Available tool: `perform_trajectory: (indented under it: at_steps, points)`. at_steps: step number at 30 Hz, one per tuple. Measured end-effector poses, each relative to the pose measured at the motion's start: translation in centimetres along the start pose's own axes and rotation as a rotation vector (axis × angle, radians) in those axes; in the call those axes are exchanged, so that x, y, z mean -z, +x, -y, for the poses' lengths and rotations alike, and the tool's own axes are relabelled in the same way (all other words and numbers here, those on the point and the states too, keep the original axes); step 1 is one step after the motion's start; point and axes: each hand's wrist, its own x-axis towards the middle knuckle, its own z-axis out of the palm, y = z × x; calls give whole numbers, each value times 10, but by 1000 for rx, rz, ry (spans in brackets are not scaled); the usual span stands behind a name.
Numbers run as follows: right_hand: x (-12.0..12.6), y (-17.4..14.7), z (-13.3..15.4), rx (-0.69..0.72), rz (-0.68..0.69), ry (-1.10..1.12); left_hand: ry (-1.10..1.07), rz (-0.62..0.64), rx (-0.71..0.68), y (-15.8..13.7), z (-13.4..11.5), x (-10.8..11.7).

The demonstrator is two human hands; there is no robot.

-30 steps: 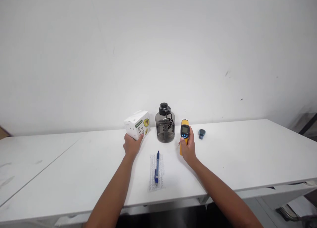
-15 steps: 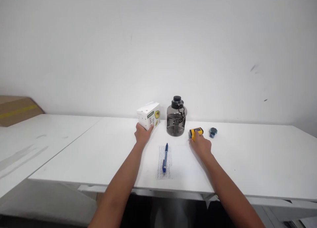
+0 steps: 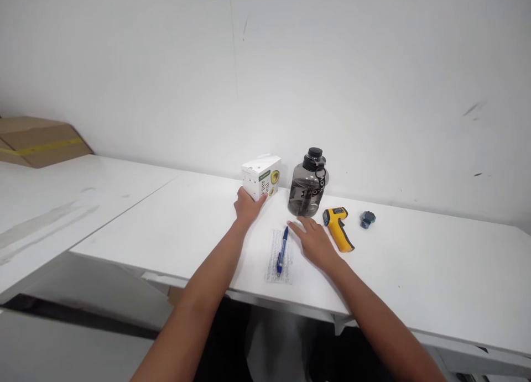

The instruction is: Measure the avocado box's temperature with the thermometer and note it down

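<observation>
My left hand (image 3: 248,206) is wrapped round the lower front of a white box (image 3: 262,174) with avocado pictures on its side. My right hand (image 3: 315,239) has its fingers apart and holds nothing; its fingertips are close to the tip of a blue pen (image 3: 282,253). That pen lies on a printed sheet of paper (image 3: 271,263). Just right of my right hand, a yellow infrared thermometer gun (image 3: 340,230) rests on its side. Behind the hand stands a dark see-through water jug (image 3: 307,188) with a black lid, part full.
A dark watch (image 3: 367,219) lies right of the thermometer gun. On the far left, a cardboard box (image 3: 39,141) with yellow tape sits against the wall (image 3: 166,83). The white table (image 3: 435,260) has its front edge close to my body.
My right hand has let go of the thermometer gun and moved left towards the pen. My left hand still grips the white box. The view has tilted and shifted.
</observation>
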Motion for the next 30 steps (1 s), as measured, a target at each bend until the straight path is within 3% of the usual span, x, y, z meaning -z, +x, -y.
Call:
perform_trajectory:
  at_steps: [4, 12, 15, 17, 21, 22, 23, 25, 28, 30]
  points:
    - [-5, -3, 2, 159, -26, 72, -2, -5, 1, 1, 1, -1]
    - [-5, -5, 5, 201, -31, 136, 4, -11, -13, 4, 6, -4]
    - [-4, -3, -2, 184, -112, 196, 3, -6, -14, 5, 6, -4]
    - [6, -4, -9, 95, -293, 273, -7, -8, -11, 5, 5, -4]
    - [38, -14, -7, -381, -990, 599, -29, 0, -14, 6, 4, -3]
    - [42, -18, -2, -462, -1063, 732, -36, 9, -14, 6, 3, -2]
    - [44, -22, 5, -496, -1032, 861, -45, 15, -12, 6, 3, -1]
    - [39, -31, 19, -453, -773, 1026, -62, 22, -5, 6, 3, 0]
    - [19, -41, 31, -407, -332, 1077, -75, 28, 1, 6, 3, 1]
    - [8, -43, 32, -476, -156, 1085, -88, 30, -3, 6, 4, 0]
